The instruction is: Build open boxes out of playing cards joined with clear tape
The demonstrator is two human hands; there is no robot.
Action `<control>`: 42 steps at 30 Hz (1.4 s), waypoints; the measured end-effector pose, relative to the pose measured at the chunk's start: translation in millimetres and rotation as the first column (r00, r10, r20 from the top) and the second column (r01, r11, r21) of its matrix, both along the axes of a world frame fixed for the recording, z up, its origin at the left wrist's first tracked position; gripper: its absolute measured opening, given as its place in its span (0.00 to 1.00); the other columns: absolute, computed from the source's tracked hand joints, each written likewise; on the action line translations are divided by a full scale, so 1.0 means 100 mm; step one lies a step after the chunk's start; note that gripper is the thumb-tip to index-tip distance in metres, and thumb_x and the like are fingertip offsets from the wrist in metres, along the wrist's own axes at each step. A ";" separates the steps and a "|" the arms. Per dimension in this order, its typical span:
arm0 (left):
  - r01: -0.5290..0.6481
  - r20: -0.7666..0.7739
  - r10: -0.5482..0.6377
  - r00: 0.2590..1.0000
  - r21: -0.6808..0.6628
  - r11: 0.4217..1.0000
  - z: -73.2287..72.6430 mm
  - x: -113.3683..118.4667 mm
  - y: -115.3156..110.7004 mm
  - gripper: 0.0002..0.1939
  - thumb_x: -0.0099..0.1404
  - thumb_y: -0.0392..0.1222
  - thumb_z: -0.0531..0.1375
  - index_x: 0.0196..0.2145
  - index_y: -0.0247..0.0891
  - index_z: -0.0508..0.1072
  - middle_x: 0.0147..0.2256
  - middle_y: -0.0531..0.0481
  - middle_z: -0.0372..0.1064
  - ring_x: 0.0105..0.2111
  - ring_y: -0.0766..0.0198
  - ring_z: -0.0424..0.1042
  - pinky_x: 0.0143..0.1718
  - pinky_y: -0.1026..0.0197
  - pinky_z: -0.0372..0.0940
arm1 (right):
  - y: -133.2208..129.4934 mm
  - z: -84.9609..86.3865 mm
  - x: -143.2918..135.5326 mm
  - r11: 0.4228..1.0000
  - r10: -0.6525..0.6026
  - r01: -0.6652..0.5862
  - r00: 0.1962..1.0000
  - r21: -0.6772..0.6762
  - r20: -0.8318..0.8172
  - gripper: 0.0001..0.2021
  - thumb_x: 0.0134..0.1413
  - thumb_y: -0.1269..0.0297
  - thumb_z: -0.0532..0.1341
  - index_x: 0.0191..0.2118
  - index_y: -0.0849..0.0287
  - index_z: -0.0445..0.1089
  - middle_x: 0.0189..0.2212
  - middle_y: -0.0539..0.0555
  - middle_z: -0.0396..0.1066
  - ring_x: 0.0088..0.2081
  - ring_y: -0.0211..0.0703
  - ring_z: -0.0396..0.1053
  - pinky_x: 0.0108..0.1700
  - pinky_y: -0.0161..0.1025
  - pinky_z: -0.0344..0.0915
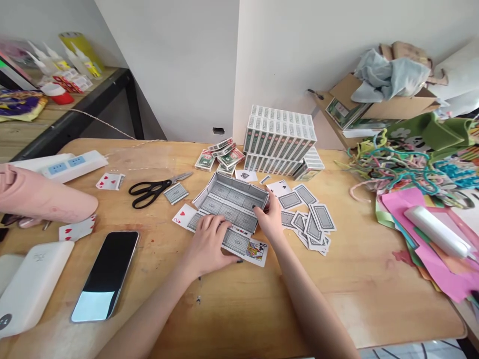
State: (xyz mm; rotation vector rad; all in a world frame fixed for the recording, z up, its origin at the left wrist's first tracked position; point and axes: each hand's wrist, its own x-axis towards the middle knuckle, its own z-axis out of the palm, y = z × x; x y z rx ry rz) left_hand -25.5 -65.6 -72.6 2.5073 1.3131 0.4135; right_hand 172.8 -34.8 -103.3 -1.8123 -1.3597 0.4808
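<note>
A shallow box made of playing cards (224, 212), grey patterned backs showing, stands in the middle of the table. Its back and right walls are upright, while cards lie flat along its front. My left hand (209, 242) grips the near side, fingers curled over the cards and thumb at the front edge. The right wall is pinched by my right hand (270, 217), thumb inside and fingers outside. A queen card (258, 253) sticks out at the front right, and a two of hearts (183, 216) at the left. Loose cards (314, 224) lie spread right of my right hand.
Black-handled scissors (151, 192) and a cut card (176, 193) lie left of the box. Stacked card packs (280, 132) stand behind it. A phone (107, 276) and white power bank (35, 286) are front left. Pipe cleaners (396, 159) and coloured paper (426, 249) cover the right.
</note>
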 end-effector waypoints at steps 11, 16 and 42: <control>-0.147 -0.049 0.150 0.987 0.068 0.987 -0.01 0.26 -0.08 0.22 0.57 0.59 0.60 0.36 0.35 0.67 0.37 0.43 0.65 0.41 0.50 0.63 0.45 0.49 0.61 | 0.16 0.01 -0.05 0.982 -0.178 0.169 0.975 -0.079 -0.131 0.09 0.49 0.61 0.49 0.34 0.56 0.63 0.32 0.54 0.66 0.39 0.49 0.57 0.44 0.44 0.55; -0.216 -0.068 0.225 0.972 0.117 0.969 -0.03 0.35 -0.08 0.13 0.64 0.50 0.55 0.32 0.36 0.67 0.35 0.44 0.65 0.39 0.52 0.63 0.42 0.51 0.61 | 0.18 0.02 -0.06 0.983 -0.178 0.172 0.977 -0.065 -0.119 0.09 0.51 0.62 0.48 0.34 0.55 0.63 0.33 0.55 0.67 0.41 0.50 0.57 0.45 0.43 0.55; -0.359 0.014 0.362 0.932 0.160 0.919 -0.06 0.17 0.02 0.08 0.64 0.43 0.56 0.31 0.39 0.73 0.33 0.47 0.69 0.36 0.56 0.66 0.37 0.55 0.61 | -0.36 0.66 -0.24 0.942 0.294 -0.319 0.934 0.104 0.205 0.10 0.59 0.67 0.51 0.39 0.54 0.69 0.32 0.53 0.70 0.34 0.43 0.69 0.40 0.38 0.65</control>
